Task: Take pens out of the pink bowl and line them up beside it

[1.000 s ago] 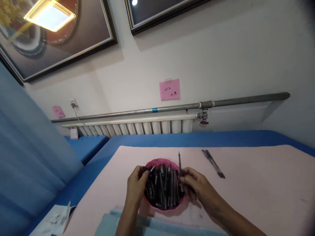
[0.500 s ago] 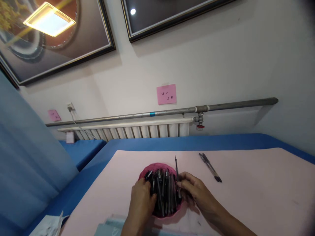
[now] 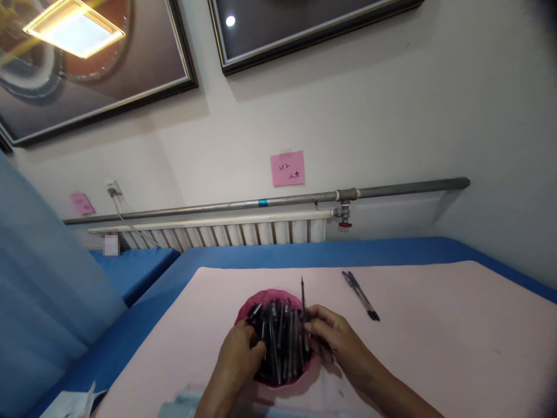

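Note:
A round pink basket (image 3: pixel 246 302) holds a heap of black and clear pens (image 3: pixel 282 342) and loose black caps. My right hand (image 3: pixel 339 339) is at the basket's right rim, closed on an uncapped pen (image 3: pixel 303 307) whose tip points up and away. Over the left side of the basket, my left hand (image 3: pixel 238 355) has its fingers curled down among the pens and caps. Its fingertips are partly hidden, and I cannot make out what they grip. To the right of the basket, two capped pens (image 3: pixel 361 295) lie side by side on the pink sheet.
A pink sheet (image 3: pixel 426 337) covers the blue table (image 3: pixel 304 255). Pale blue packets (image 3: pixel 178 405) lie at the near edge, partly behind my left forearm. White papers (image 3: pixel 69 403) rest at lower left, beside a blue curtain (image 3: pixel 30 278). A radiator (image 3: pixel 248 233) and pipe run behind.
The whole view has shifted slightly, so everything sits a little further left. Both hands stay at the basket, and the pen in my right hand keeps nearly the same pose.

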`<state>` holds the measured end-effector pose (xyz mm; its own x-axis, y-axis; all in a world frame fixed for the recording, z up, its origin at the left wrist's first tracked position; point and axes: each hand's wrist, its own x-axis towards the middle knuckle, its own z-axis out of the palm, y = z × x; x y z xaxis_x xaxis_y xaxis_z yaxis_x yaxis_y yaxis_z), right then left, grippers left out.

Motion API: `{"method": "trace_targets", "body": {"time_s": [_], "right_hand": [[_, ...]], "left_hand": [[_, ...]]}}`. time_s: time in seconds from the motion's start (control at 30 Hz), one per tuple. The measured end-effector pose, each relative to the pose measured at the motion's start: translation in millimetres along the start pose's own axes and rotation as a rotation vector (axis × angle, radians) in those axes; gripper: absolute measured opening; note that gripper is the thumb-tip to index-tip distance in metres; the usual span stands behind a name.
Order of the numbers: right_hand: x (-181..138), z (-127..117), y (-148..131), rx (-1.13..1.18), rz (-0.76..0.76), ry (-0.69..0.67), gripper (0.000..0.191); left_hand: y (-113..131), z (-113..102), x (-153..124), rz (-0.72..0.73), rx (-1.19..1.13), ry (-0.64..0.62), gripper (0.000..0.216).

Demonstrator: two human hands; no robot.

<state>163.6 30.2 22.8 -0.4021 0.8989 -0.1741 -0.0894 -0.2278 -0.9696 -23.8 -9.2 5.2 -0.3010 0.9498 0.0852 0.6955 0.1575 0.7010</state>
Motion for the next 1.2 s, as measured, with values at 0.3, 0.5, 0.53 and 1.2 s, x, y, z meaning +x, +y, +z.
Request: {"method": "trace_targets", "body": {"time_s": [0.3, 0.5, 0.53, 1.2], "right_hand": [[-0.6, 0.0, -0.7, 0.018, 0.005, 0.004, 0.011], [1.1, -1.9, 2.4, -0.001, 0.014, -0.014, 0.012], [1.5, -2.3, 2.7, -0.008, 0.010, -0.018, 0.012], [8.1, -6.2, 7.7, 0.016, 0.003, 0.025, 0.010]], "left_hand": [[-1.8, -15.0, -3.9, -0.112, -0.366, -0.192, 0.013], [3.8, -19.1, -6.2, -0.172, -0.575, -0.253, 0.017], [3.6, -19.4, -6.2, -0.183, -0.577, -0.245, 0.018], [-18.3, -17.8, 8.4, -0.135, -0.109, 0.113, 0.019]]}}
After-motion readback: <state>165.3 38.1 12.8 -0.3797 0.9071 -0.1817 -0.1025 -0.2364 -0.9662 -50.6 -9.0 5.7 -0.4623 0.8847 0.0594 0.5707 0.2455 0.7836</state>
